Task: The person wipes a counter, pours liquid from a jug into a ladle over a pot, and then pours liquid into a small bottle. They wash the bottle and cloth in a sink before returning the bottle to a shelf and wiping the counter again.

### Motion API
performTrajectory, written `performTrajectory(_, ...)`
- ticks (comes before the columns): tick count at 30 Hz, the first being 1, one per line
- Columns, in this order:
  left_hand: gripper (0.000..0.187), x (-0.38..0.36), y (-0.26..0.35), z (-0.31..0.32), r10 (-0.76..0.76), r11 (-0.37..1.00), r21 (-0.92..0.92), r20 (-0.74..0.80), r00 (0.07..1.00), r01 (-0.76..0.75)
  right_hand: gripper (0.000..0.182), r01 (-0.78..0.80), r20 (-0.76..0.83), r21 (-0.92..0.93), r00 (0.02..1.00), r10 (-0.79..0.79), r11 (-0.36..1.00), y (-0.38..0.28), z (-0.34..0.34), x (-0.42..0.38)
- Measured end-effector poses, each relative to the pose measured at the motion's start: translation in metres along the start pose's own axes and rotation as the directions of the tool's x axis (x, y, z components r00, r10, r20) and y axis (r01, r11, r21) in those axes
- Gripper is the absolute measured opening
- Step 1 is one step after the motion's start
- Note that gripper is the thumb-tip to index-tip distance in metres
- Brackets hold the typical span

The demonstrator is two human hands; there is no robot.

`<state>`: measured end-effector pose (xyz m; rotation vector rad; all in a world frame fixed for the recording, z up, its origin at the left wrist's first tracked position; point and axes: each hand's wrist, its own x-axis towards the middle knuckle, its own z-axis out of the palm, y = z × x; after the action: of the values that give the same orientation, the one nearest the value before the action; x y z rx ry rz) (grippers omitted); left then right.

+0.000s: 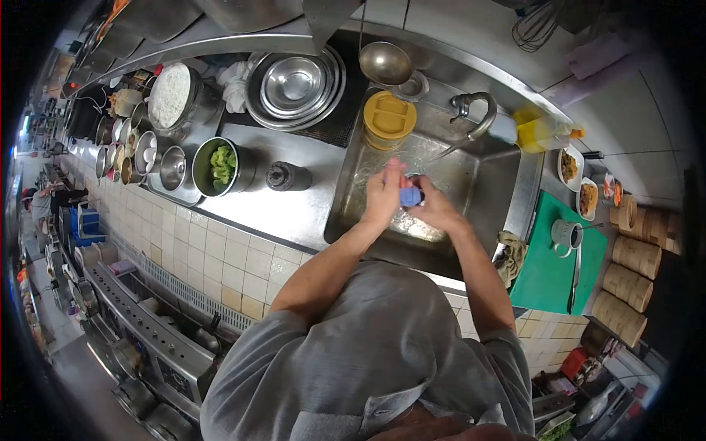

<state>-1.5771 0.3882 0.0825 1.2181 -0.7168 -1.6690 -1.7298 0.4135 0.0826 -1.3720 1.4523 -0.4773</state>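
Note:
Over the basin of the steel sink (491, 200), my two hands are close together. My right hand (435, 209) is closed round a small blue-purple thing (410, 196), sponge-like in look, though its kind is not clear. A thin dark-rimmed edge shows just above it. Pressed up beside it, my left hand (382, 197) has its fingers bent together, and what lies inside them is hidden. From the curved faucet (478, 110) a stream of water falls behind my hands. A container with a yellow lid (390, 115) stands in the sink's far left corner.
Left of the sink are a dark bottle (287, 177), a pot of broccoli (223, 165) and nested steel bowls (296, 82). A ladle (385, 64) hangs behind. To the right lie a rag (512, 257) and a green cutting board (548, 275) with a mug (565, 235) and a knife (574, 283).

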Motion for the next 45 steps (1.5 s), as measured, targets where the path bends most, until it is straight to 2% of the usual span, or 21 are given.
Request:
performTrajectory(1,0.04,-0.002,0.007,-0.007,0.044,0.989,0.137,0.046,0.998,-0.05,0.053,0.018,0.045,0.102,0.999,-0.023,0.995,0.015,-0.01,0.005)
performTrajectory(3,0.036,-0.006,0.011,-0.017,0.089,0.957,0.268,0.09,0.992,-0.11,0.056,0.032,0.014,0.017,0.999,-0.032,0.999,0.068,-0.033,0.016)
performTrajectory(5,0.022,-0.013,0.007,-0.024,0.397,0.744,0.385,0.402,0.825,-0.546,0.053,-0.081,-0.015,0.355,0.996,0.092,0.931,0.102,-0.061,0.024)
performTrajectory(8,0.021,-0.035,0.023,-0.025,0.359,0.729,0.434,0.414,0.836,-0.529,0.05,-0.104,-0.208,0.446,0.954,0.216,0.889,0.101,-0.096,0.053)
performTrajectory(11,0.022,-0.053,0.042,-0.052,0.14,0.822,0.485,0.338,0.931,-0.3,0.053,-0.053,-0.352,0.531,0.894,0.277,0.846,0.094,-0.113,0.093)
performTrajectory(13,0.022,-0.069,0.055,-0.075,0.223,0.791,0.509,0.277,0.935,-0.34,0.052,0.132,-0.413,0.682,0.881,0.231,0.72,0.101,-0.117,0.121)
performTrajectory(18,0.019,-0.111,0.057,-0.149,0.369,0.722,0.641,-0.037,0.928,-0.262,0.054,0.168,-0.334,0.806,0.921,0.202,0.567,0.123,-0.123,0.147)
performTrajectory(19,0.021,-0.115,0.048,-0.169,0.34,0.761,0.63,-0.189,0.921,-0.152,0.057,0.182,-0.337,0.827,0.918,0.209,0.532,0.121,-0.121,0.149)
performTrajectory(20,0.023,-0.116,0.046,-0.176,0.3,0.799,0.6,-0.334,0.894,-0.043,0.055,0.164,-0.36,0.806,0.898,0.251,0.568,0.119,-0.119,0.151)
performTrajectory(23,0.025,-0.107,0.039,-0.188,0.443,0.802,0.584,-0.441,0.781,-0.125,0.047,0.179,-0.393,0.817,0.868,0.303,0.548,0.114,-0.11,0.162)
performTrajectory(24,0.044,-0.105,0.042,-0.191,0.417,0.798,0.596,-0.432,0.8,-0.093,0.044,0.188,-0.402,0.812,0.866,0.298,0.552,0.107,-0.109,0.162)
performTrajectory(25,0.044,-0.104,0.043,-0.19,0.424,0.797,0.595,-0.437,0.793,-0.099,0.044,0.191,-0.401,0.811,0.87,0.288,0.553,0.111,-0.113,0.165)
performTrajectory(27,0.074,-0.095,0.054,-0.179,0.443,0.73,0.683,-0.429,0.788,-0.039,0.039,0.154,-0.222,0.924,0.961,0.163,0.349,0.142,-0.125,0.173)
performTrajectory(28,0.094,-0.085,0.045,-0.187,0.505,0.67,0.74,-0.388,0.771,-0.067,0.037,0.224,-0.281,0.917,0.95,0.135,0.332,0.141,-0.122,0.174)
performTrajectory(31,0.098,-0.063,0.047,-0.192,0.558,0.631,0.765,-0.332,0.761,-0.129,0.037,0.252,-0.341,0.841,0.934,0.106,0.479,0.13,-0.115,0.168)
performTrajectory(33,0.109,-0.046,0.044,-0.197,0.574,0.585,0.8,-0.29,0.766,-0.135,0.047,0.19,-0.26,0.925,0.948,0.184,0.33,0.138,-0.111,0.169)
performTrajectory(35,0.109,-0.033,0.049,-0.196,0.603,0.52,0.835,-0.211,0.77,-0.179,0.05,0.22,-0.351,0.838,0.918,0.183,0.5,0.116,-0.098,0.164)
performTrajectory(37,0.104,-0.033,0.067,-0.185,0.507,0.637,0.751,-0.24,0.828,-0.173,0.048,0.218,-0.434,0.812,0.845,0.311,0.541,0.09,-0.085,0.156)
performTrajectory(43,0.081,-0.021,0.077,-0.191,0.467,0.667,0.722,-0.214,0.858,-0.183,0.044,0.232,-0.4,0.832,0.88,0.255,0.503,0.103,-0.085,0.171)
performTrajectory(44,0.076,-0.022,0.076,-0.193,0.447,0.678,0.712,-0.205,0.871,-0.18,0.044,0.209,-0.42,0.858,0.812,0.406,0.47,0.099,-0.085,0.179)
performTrajectory(45,0.076,-0.022,0.076,-0.195,0.457,0.676,0.712,-0.2,0.867,-0.192,0.044,0.219,-0.427,0.855,0.813,0.396,0.47,0.097,-0.087,0.181)
